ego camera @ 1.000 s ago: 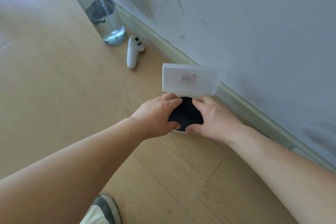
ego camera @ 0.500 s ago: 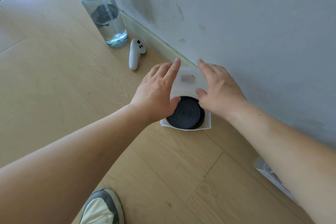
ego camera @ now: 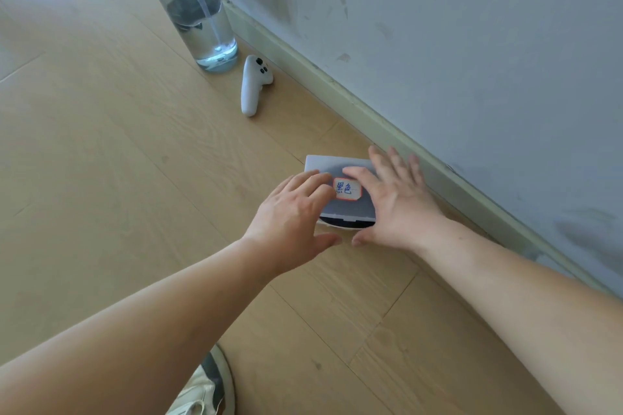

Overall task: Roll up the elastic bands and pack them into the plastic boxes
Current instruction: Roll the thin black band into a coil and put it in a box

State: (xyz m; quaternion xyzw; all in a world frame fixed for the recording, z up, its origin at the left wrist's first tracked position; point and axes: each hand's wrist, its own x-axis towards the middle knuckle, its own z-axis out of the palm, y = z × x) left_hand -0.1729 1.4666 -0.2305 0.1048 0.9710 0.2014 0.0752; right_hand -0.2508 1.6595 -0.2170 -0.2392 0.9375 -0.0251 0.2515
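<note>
A plain indoor room — pale wood-plank floor (ego camera: pixel 101 178), scuffed grey wall (ego camera: pixel 472 44), skirting board (ego camera: pixel 387 136).

Both forearms stretched forward, bare. left hand (ego camera: pixel 296 209) flat, palm down, fingers straight. right hand (ego camera: pixel 397 202) same, fingers spread. Thumbs point at each other, tips just apart.

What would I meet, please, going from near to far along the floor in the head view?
shoe → plastic box, with the left hand and right hand laid on its lid → white controller → water bottle
</note>
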